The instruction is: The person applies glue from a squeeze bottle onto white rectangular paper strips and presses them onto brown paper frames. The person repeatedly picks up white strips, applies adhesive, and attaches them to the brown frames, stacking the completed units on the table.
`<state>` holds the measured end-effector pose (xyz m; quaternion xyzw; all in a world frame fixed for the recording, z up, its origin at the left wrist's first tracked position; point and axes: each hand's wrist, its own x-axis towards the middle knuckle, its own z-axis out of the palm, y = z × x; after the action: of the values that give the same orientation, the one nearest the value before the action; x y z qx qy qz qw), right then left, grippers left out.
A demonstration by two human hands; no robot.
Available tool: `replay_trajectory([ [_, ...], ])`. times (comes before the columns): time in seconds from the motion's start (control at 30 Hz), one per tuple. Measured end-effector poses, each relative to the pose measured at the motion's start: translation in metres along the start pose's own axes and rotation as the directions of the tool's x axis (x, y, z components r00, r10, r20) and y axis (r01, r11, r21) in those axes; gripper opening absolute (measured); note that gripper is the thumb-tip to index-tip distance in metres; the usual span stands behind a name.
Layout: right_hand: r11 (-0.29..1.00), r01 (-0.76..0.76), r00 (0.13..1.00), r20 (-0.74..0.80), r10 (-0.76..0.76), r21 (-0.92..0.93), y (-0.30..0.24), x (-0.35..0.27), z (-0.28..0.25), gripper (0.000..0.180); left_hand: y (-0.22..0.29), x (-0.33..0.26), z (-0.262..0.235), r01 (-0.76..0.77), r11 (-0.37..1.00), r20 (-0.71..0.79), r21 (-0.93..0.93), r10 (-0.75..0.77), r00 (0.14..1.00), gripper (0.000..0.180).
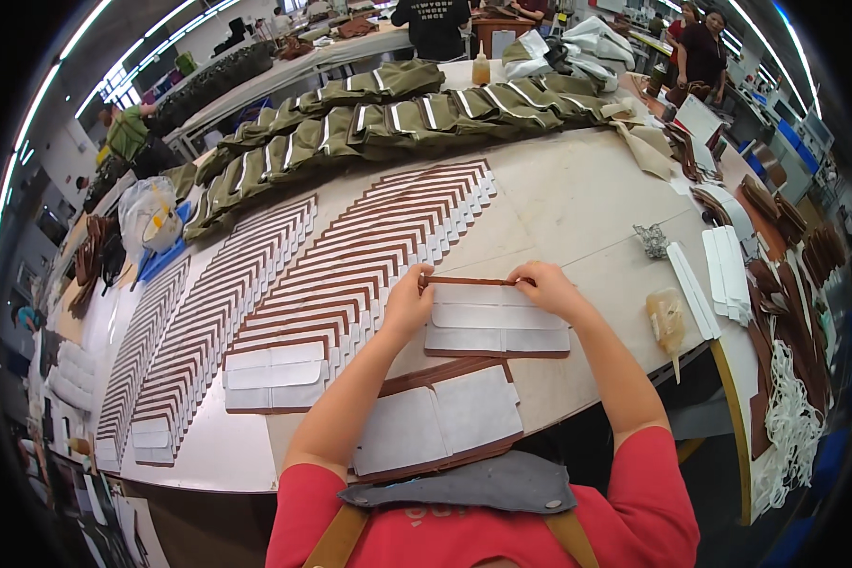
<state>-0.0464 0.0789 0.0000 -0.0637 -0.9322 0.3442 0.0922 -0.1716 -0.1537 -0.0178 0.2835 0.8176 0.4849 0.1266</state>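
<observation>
A flat panel [497, 317], white-faced with brown edges like leather, lies on the table before me. My left hand [410, 301] pinches its upper left corner. At the upper right end of the same brown edge, my right hand [546, 288] has thumb and fingers closed on it. Just below, nearer my body, rests a small stack of larger white pieces with brown borders [440, 417]. Left of my left hand, long overlapping rows of similar brown-and-white panels [350, 270] fan out across the table.
Olive-green fabric pieces with white strips [388, 123] are heaped along the far side. A glue-smeared bottle [665, 322], white strips [693, 292] and tangled white cord [788, 426] lie to the right. Another bottle [481, 69] stands at the back. People [705, 52] are farther off.
</observation>
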Motion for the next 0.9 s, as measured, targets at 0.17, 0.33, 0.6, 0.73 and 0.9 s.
replay_trajectory([
  [0.17, 0.986, 0.127, 0.981, -0.131, -0.141, -0.111, 0.014, -0.001, 0.013, 0.017, 0.006, -0.016, 0.031, -0.350, 0.794, 0.114, 0.497, 0.341, 0.933, 0.044],
  [0.33, 0.914, 0.336, 0.924, -0.110, -0.367, -0.228, -0.009, -0.026, 0.035, 0.033, 0.003, -0.038, 0.053, -0.446, 0.699, 0.414, 0.559, 0.231, 0.880, 0.058],
  [0.6, 0.913, 0.244, 0.970, 0.085, -0.229, -0.326, 0.000, -0.044, 0.048, 0.049, 0.006, -0.035, 0.055, -0.430, 0.673, 0.424, 0.602, 0.188, 0.886, 0.068],
  [0.73, 0.917, 0.229, 0.973, 0.105, -0.205, -0.328, -0.004, -0.041, 0.047, 0.050, 0.001, -0.025, 0.052, -0.370, 0.690, 0.361, 0.623, 0.167, 0.918, 0.073],
  [0.9, 0.891, 0.174, 0.984, 0.109, -0.141, -0.419, 0.003, -0.041, 0.045, 0.053, -0.004, -0.023, 0.047, -0.346, 0.656, 0.328, 0.671, 0.157, 0.932, 0.071],
])
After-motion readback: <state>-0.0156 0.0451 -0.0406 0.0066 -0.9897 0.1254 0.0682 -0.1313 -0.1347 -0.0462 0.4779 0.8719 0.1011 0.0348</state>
